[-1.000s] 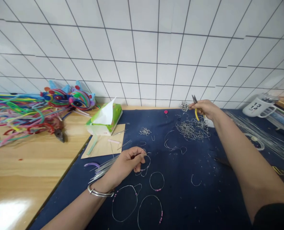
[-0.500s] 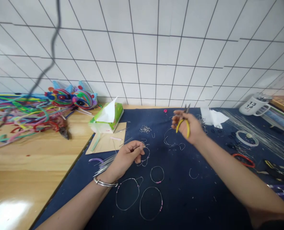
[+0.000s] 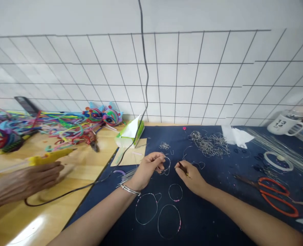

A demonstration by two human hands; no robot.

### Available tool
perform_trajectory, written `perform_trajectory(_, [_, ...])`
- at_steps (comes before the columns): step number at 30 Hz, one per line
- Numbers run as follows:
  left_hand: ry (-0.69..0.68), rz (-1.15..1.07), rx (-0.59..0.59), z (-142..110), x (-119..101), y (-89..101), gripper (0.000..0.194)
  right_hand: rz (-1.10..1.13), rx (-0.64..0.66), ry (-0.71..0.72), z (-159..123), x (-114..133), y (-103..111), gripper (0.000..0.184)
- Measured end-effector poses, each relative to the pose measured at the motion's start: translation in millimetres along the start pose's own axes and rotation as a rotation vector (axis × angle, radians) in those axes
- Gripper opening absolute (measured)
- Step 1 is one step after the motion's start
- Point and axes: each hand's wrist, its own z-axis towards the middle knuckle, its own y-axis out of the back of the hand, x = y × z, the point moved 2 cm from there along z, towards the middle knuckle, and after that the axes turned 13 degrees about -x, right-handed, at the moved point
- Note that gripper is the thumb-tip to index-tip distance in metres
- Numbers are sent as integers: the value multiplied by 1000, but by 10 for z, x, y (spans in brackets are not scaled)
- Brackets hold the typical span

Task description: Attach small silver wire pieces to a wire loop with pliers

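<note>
My left hand (image 3: pixel 150 167) pinches a small wire ring (image 3: pixel 169 164) between thumb and fingertips, above the dark blue cloth (image 3: pixel 205 215). Just to its right, my right hand (image 3: pixel 191 177) is closed around the pliers (image 3: pixel 182 167); their dark jaws point up and left, and the palm hides most of the yellow handles. Whether my right fingertips also pinch a bit of wire I cannot tell. Below my hands lie a small beaded wire ring (image 3: pixel 175 192) and two larger ones, the left (image 3: pixel 146 209) and the right (image 3: pixel 169 221), with pink beads.
At left, another person's hand (image 3: pixel 31 181) holds a yellow glue gun (image 3: pixel 50 157); its black cord (image 3: pixel 145 68) crosses the view. A wire heap (image 3: pixel 211 145), orange-handled scissors (image 3: pixel 274 194), a mug (image 3: pixel 284 123), a tissue box (image 3: pixel 131 135) and colourful pipe cleaners (image 3: pixel 61 126) lie around.
My right hand has come from the wire heap down and left, bringing the pliers close to my left hand. The view has turned left; another person's hand with a glue gun has appeared.
</note>
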Motion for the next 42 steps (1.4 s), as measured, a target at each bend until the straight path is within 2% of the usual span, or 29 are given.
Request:
perform_trajectory(4, [-3, 18, 20, 69, -69, -97, 31, -44, -17, 24, 180, 51, 214, 27])
perform_trajectory(8, [2, -30, 37, 154, -67, -218, 28, -141, -41, 30, 307, -19, 351, 32])
perform_trajectory(12, [28, -30, 75, 198, 30, -277, 26, -278, -27, 108, 291, -196, 251, 31])
perform_trajectory(16, [14, 91, 92, 224, 122, -236, 23, -451, 24, 226, 266, -364, 102, 33])
perform_trajectory(19, [-2, 139, 72, 230, 164, -208, 22, -541, 15, 276, 276, -432, 63, 36])
perform_trajectory(24, [-51, 208, 92, 187, 196, -228, 21, -668, -23, 314, 265, -437, 69, 40])
perform_trajectory(27, [-83, 220, 64, 161, 190, -233, 22, -710, -62, 336, 248, -426, 80, 41])
perform_trajectory(33, [-145, 276, 91, 120, 185, -248, 21, -726, -143, 395, 211, -421, 97, 42])
perform_trajectory(42, [-156, 296, 145, 108, 234, -252, 21, -732, -165, 458, 194, -412, 92, 40])
